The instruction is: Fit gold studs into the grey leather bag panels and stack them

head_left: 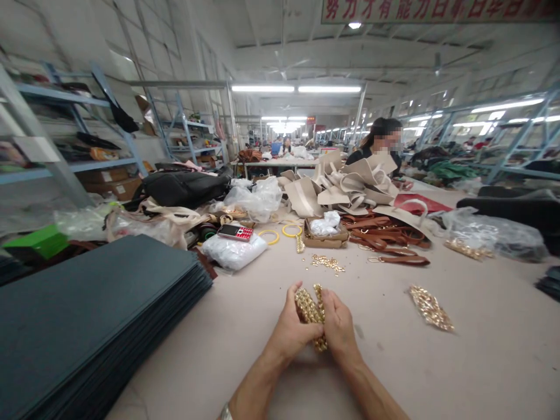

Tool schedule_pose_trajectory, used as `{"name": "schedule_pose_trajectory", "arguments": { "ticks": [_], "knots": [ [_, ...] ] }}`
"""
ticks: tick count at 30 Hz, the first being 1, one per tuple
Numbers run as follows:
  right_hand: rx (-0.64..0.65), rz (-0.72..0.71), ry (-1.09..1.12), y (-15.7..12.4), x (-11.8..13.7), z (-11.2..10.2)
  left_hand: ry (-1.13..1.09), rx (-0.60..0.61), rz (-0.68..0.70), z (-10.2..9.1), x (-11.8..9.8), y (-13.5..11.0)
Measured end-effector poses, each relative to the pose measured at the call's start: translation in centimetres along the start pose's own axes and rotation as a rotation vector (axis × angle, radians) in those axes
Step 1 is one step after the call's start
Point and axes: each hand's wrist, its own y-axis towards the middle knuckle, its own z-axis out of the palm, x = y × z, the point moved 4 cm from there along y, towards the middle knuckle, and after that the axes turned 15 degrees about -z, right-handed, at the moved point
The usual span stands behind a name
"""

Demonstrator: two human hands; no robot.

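Both my hands meet low over the pale table (pixel 437 373), gripping one clear bag of small gold metal fittings (pixel 310 310). My left hand (pixel 294 328) wraps its left side with the thumb on top. My right hand (pixel 338 328) closes round the right side. A second bag of gold fittings (pixel 431 307) lies on the table to the right. Loose gold pieces (pixel 327 263) are scattered just beyond my hands.
A tall stack of dark sheets (pixel 91 315) fills the left. Further back lie brown leather straps (pixel 387 239), a small box with white bags (pixel 326 230), a red phone (pixel 236 232), yellow rings (pixel 291 230) and beige bag parts (pixel 345 186). A person (pixel 380 149) works at the far side.
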Motion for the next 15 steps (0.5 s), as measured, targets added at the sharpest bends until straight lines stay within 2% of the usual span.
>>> {"name": "schedule_pose_trajectory", "arguments": {
  "ticks": [4,6,11,15],
  "knots": [
    [-0.011,0.0,-0.036,0.1,0.54,-0.22,-0.052,0.008,-0.011,-0.15,0.34,0.08],
    [-0.05,0.05,-0.011,0.17,0.58,-0.31,-0.081,0.013,-0.008,-0.11,0.4,0.03],
    [-0.192,0.312,0.304,0.09,0.02,-0.05,-0.166,0.059,0.003,0.27,0.4,-0.12],
    [-0.243,0.332,0.399,0.18,-0.07,0.1,-0.193,0.046,0.014,0.42,0.37,-0.09]
  ]
}}
